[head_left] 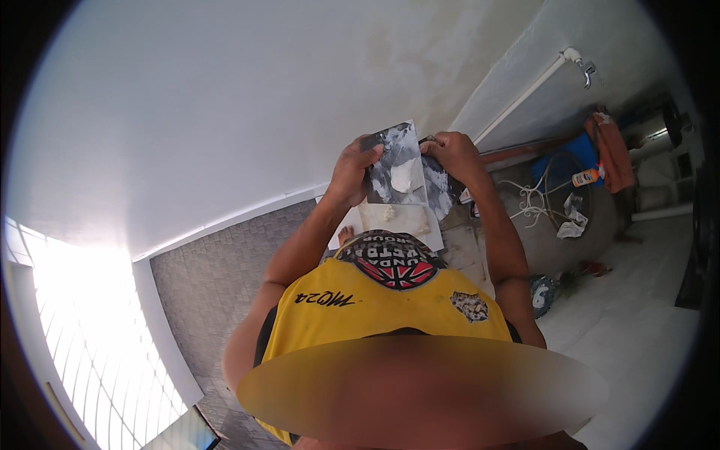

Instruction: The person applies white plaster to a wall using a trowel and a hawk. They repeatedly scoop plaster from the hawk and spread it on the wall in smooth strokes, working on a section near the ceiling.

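Note:
My left hand (349, 171) grips the left edge of a dark rectangular plate (384, 139) smeared with white, its thumb on the face. A thick lump of white paste (406, 175) sits on that plate. My right hand (454, 155) is closed on a second dark plate (442, 187), also streaked with white. The second plate lies partly hidden behind the first one's right edge. Both are held up in front of my chest, close to the wall. Below them, a pale board (409, 218) with a small whitish lump (388, 213) lies on the floor.
A pale wall (225, 97) rises ahead, with a patchy section, a white pipe (521, 101) and a tap (587, 71) to the right. A curled metal-framed table (534, 201), an orange bottle (585, 178) and a reddish cloth (615, 154) stand right. Grey paving (225, 277) spreads left.

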The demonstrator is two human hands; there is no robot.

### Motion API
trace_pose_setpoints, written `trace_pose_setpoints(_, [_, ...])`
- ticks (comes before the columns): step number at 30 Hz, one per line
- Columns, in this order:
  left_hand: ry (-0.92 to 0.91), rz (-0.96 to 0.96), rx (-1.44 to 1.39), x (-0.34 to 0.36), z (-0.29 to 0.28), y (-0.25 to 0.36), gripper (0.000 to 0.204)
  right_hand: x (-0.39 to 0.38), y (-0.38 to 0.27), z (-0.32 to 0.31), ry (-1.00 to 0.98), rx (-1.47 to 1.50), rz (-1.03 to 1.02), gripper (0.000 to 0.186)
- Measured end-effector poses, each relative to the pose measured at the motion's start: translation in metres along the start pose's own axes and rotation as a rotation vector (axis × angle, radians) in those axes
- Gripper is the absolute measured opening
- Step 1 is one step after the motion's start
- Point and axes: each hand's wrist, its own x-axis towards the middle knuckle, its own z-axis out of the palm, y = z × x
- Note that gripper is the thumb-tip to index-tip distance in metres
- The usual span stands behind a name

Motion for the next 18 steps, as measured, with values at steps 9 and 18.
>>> trace_pose_setpoints(9, [0.137,0.255,-0.243,0.027,0.002,0.001,0.011,-0.010,0.017,0.065,-0.263,0.825,-0.242,0.066])
trace_pose_setpoints(18, [0.255,0.242,0.203,0.010,-0.167,-0.066,0.053,-0.034,-0.021,0.068,-0.316,1.109,0.034,0.060])
